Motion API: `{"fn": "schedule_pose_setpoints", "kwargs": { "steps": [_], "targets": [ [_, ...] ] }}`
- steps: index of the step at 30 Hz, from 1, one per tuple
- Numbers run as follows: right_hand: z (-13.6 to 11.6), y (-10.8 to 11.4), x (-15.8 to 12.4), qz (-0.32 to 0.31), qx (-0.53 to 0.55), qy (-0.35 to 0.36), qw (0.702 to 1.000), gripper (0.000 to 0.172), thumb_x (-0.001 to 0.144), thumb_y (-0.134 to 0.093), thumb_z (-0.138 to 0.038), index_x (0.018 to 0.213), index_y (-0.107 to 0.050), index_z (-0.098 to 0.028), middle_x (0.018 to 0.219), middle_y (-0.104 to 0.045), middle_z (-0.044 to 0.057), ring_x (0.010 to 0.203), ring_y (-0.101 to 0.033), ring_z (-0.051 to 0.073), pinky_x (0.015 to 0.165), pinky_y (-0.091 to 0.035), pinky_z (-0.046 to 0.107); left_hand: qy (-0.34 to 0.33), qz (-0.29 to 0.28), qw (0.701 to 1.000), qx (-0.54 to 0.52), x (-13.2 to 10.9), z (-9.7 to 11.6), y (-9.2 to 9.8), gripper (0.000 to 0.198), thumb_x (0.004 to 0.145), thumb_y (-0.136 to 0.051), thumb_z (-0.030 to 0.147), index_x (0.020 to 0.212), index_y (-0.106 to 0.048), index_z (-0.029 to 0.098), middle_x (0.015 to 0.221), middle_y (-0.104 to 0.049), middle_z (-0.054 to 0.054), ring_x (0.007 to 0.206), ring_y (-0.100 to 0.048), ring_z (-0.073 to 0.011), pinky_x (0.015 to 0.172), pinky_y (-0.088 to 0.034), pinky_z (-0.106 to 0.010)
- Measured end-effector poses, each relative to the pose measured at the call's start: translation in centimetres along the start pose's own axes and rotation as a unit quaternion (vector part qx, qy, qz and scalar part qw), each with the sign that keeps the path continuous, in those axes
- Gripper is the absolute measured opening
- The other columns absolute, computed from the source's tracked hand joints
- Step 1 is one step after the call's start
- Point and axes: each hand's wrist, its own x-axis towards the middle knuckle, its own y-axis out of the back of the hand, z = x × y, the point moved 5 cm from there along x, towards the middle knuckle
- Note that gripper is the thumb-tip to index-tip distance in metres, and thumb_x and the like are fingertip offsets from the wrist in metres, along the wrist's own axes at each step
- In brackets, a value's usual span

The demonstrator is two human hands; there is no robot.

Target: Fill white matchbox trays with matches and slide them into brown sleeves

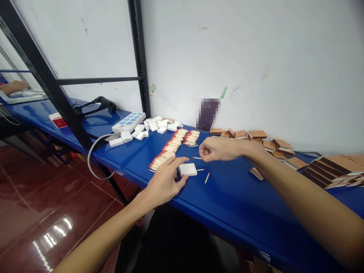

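Note:
A small white matchbox tray (188,169) rests on the blue table. The thumb and index finger of my left hand (163,182) curl around its left side and hold it. Behind and to the right, my right hand (217,148) is closed in a pinch, with a red-tipped match (196,157) at its fingertips. One loose match (200,170) lies against the tray's right side, and another match (207,178) lies farther right. Long rows of matches (170,146) spread behind my left hand, with a smaller match pile (191,137) beside them.
White trays (153,125) are heaped at the back left near a power strip (129,122) with a cable. Brown matchbox sleeves (280,146) lie scattered right, with stacked sleeves (335,168) beyond. A phone (208,115) leans on the wall. A black frame post (45,72) stands left.

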Motion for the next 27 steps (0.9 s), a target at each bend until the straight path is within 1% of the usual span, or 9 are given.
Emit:
{"fn": "schedule_pose_setpoints", "kwargs": {
  "steps": [4, 9, 11, 13, 16, 18, 21, 24, 27],
  "targets": [
    [0.0, 0.0, -0.9, -0.041, 0.026, -0.027, 0.998, 0.008, 0.073, -0.057, -0.022, 0.074, -0.063, -0.018, 0.064, -0.064, 0.001, 0.055, -0.057, 0.014, 0.055, -0.041, 0.026, -0.023, -0.016, 0.999, -0.017, -0.1, 0.3, 0.0, 0.044, 0.085, -0.064, 0.012, 0.128, -0.056, 0.022, 0.101, -0.062, -0.002, 0.074, -0.057, -0.0131, 0.075, -0.047, -0.027],
    [-2.2, 0.2, -2.3, -0.064, 0.059, 0.015, 0.996, 0.013, 0.079, -0.055, -0.027, 0.079, -0.064, -0.018, 0.064, -0.064, -0.001, 0.052, -0.057, 0.012, 0.055, -0.042, 0.026, -0.038, -0.024, 0.999, -0.029, -0.3, 0.6, 0.1, 0.046, 0.087, -0.058, 0.007, 0.130, -0.053, 0.025, 0.114, -0.059, -0.003, 0.087, -0.059, -0.0151, 0.081, -0.047, -0.028],
    [-3.2, 0.0, -2.4, -0.062, 0.044, 0.026, 0.997, 0.014, 0.079, -0.056, -0.027, 0.081, -0.067, -0.018, 0.064, -0.064, -0.001, 0.053, -0.056, 0.012, 0.055, -0.040, 0.026, -0.041, -0.027, 0.998, -0.029, -0.3, 0.7, 0.1, 0.046, 0.086, -0.057, 0.005, 0.127, -0.053, 0.025, 0.117, -0.059, -0.003, 0.091, -0.059, -0.0159, 0.082, -0.047, -0.028],
    [-4.1, -0.4, -2.3, -0.045, 0.022, 0.037, 0.998, 0.015, 0.078, -0.057, -0.027, 0.081, -0.069, -0.018, 0.066, -0.065, 0.000, 0.055, -0.056, 0.012, 0.054, -0.039, 0.025, -0.044, -0.028, 0.998, -0.028, -0.2, 0.8, 0.1, 0.045, 0.085, -0.057, 0.004, 0.125, -0.054, 0.025, 0.115, -0.060, -0.003, 0.092, -0.060, -0.0166, 0.083, -0.048, -0.029],
    [-4.9, -0.7, -2.0, -0.026, 0.009, 0.052, 0.998, 0.015, 0.079, -0.058, -0.028, 0.078, -0.069, -0.018, 0.069, -0.067, 0.000, 0.057, -0.055, 0.012, 0.054, -0.037, 0.025, -0.045, -0.026, 0.998, -0.020, -0.2, 0.8, 0.1, 0.039, 0.085, -0.058, 0.005, 0.119, -0.056, 0.023, 0.113, -0.060, -0.003, 0.093, -0.060, -0.0173, 0.082, -0.049, -0.029],
    [-4.6, -0.7, -1.9, -0.024, 0.002, 0.051, 0.998, 0.016, 0.079, -0.058, -0.029, 0.077, -0.070, -0.018, 0.067, -0.067, 0.000, 0.057, -0.055, 0.013, 0.055, -0.036, 0.025, -0.041, -0.029, 0.999, -0.013, -0.2, 0.6, 0.0, 0.032, 0.085, -0.059, 0.008, 0.114, -0.059, 0.023, 0.113, -0.060, -0.004, 0.091, -0.060, -0.0173, 0.081, -0.049, -0.030],
    [-3.2, -0.7, -1.5, -0.021, -0.022, 0.033, 0.999, 0.015, 0.079, -0.058, -0.027, 0.077, -0.071, -0.018, 0.067, -0.067, 0.000, 0.059, -0.056, 0.013, 0.058, -0.038, 0.025, -0.032, -0.040, 0.999, -0.006, -0.3, 0.4, -0.1, 0.025, 0.087, -0.060, 0.013, 0.109, -0.062, 0.023, 0.114, -0.059, -0.004, 0.089, -0.060, -0.0168, 0.078, -0.049, -0.030],
    [-1.7, -1.1, -0.7, -0.025, -0.033, 0.022, 0.999, 0.017, 0.077, -0.061, -0.029, 0.084, -0.072, -0.018, 0.072, -0.068, 0.001, 0.063, -0.058, 0.014, 0.061, -0.040, 0.026, -0.025, -0.051, 0.998, -0.003, -0.3, 0.4, -0.3, 0.023, 0.088, -0.061, 0.019, 0.110, -0.065, 0.023, 0.113, -0.060, -0.004, 0.085, -0.060, -0.0161, 0.076, -0.050, -0.030],
    [-0.9, -2.1, 0.2, -0.047, -0.003, 0.042, 0.998, 0.019, 0.078, -0.061, -0.030, 0.089, -0.071, -0.018, 0.077, -0.069, 0.002, 0.067, -0.059, 0.015, 0.062, -0.041, 0.026, -0.024, -0.064, 0.998, 0.006, -0.3, 0.6, -0.3, 0.022, 0.090, -0.060, 0.024, 0.111, -0.067, 0.023, 0.112, -0.061, -0.004, 0.084, -0.061, -0.0165, 0.078, -0.051, -0.031]
  ]
}}
